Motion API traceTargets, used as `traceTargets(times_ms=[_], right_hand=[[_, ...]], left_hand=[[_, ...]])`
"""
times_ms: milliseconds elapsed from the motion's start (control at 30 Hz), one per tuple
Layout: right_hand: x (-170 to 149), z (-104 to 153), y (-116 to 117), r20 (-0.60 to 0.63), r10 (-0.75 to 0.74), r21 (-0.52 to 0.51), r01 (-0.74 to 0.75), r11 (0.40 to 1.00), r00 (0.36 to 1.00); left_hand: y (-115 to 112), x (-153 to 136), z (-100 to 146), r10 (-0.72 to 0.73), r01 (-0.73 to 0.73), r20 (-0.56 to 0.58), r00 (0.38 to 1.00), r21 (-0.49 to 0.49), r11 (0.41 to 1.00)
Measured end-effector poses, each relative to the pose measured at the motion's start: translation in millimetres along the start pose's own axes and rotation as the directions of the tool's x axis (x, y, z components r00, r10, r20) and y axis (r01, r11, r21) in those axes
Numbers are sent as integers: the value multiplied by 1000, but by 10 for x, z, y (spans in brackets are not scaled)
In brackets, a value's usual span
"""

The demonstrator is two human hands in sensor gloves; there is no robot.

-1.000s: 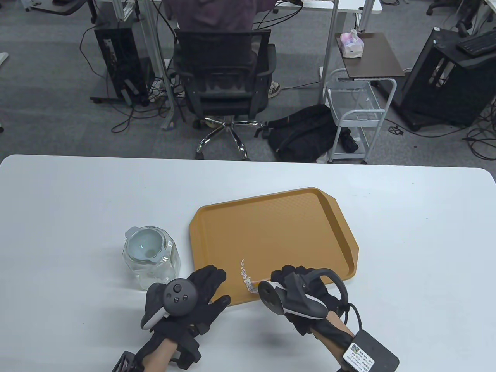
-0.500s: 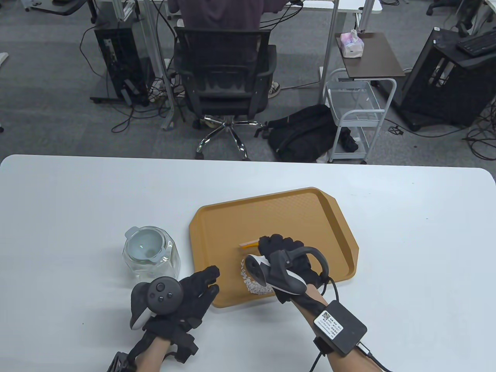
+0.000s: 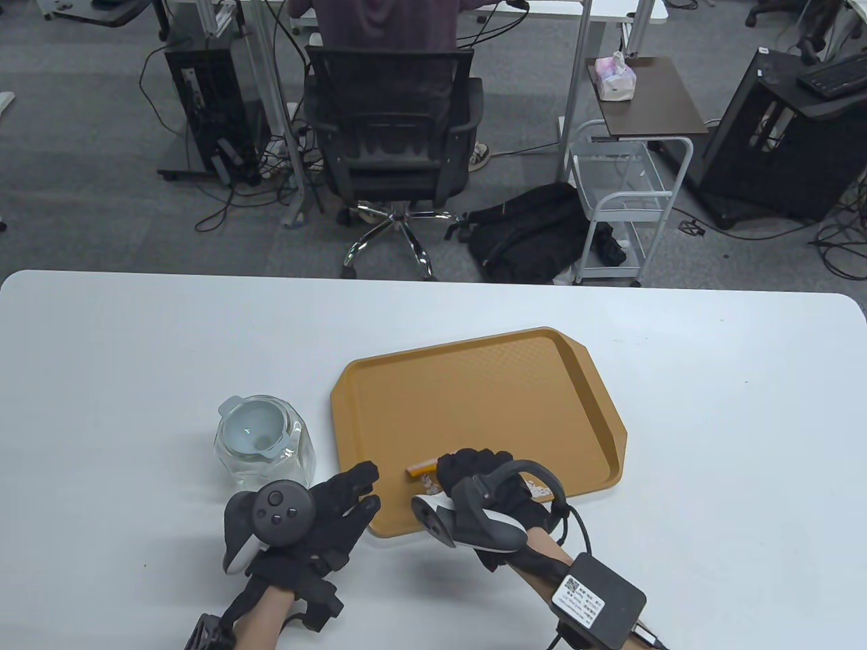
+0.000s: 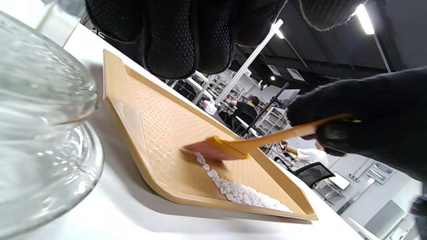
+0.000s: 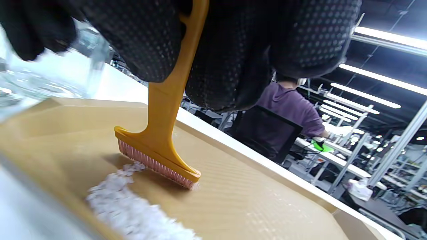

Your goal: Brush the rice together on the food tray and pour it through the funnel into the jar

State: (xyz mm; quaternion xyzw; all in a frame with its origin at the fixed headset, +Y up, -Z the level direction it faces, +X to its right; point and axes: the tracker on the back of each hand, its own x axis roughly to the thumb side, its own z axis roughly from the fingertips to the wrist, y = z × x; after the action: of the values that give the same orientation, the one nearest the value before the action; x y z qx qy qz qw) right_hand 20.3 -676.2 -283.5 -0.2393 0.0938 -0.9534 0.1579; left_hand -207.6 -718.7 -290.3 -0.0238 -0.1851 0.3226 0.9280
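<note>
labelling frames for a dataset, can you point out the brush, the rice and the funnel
brush (image 5: 160,146): right wrist view, on the yellow head just above the pink bristles.
rice (image 4: 240,195): left wrist view, on the white heap along the tray's near edge.
funnel (image 3: 254,428): table view, inside the bowl sitting in the jar mouth.

The food tray (image 3: 474,393) looks like matt tan plastic, its floor embossed with a fine woven-brick texture and its rim smooth. On it, the brush (image 5: 160,133) is glossy orange plastic with short pink bristles, and beside the bristles the rice (image 4: 240,193) lies as dull white grains. Just beside the tray, the jar (image 3: 267,460) is clear, shiny glass holding a pale translucent funnel (image 3: 252,430). Both gloves, left hand (image 3: 318,521) and right hand (image 3: 488,487), are black knit cloth with rubbery grip dots. The table (image 3: 135,352) under the tray is smooth white with a faint sheen
</note>
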Motion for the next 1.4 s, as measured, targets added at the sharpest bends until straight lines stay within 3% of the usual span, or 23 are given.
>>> traceTargets(times_ms=[100,267,467,600,833,1100,1400], right_hand=[[27,197,-95,48,-19,13,18,1000,999],[-14,297,-135,46,2,-24,-1,1000,999],[-468,237,-249,-175,-91,-38,86,996,980],[-805,203,-274,-326,-59,-34,51,998,944],[-1151,149,-86,-456,-79,40,109,993,886],[-930,-25,71,-411,-7,85,46,995,912],[-506,-355,-27,-340,-202,6,216,976,919]], left_hand=[[-11,4,1,-2,2,2,1000,-3,1000],[-14,-13,0,0,-1,-7,1000,-11,1000],[-12,-33,5,7,-7,-16,1000,-12,1000],[-22,-28,2,4,-4,-14,1000,-19,1000],[-28,-21,-4,3,-3,-7,1000,-26,1000],[-34,-21,-5,7,-7,-1,1000,-30,1000],[-14,-30,7,21,-21,2,1000,-26,999]])
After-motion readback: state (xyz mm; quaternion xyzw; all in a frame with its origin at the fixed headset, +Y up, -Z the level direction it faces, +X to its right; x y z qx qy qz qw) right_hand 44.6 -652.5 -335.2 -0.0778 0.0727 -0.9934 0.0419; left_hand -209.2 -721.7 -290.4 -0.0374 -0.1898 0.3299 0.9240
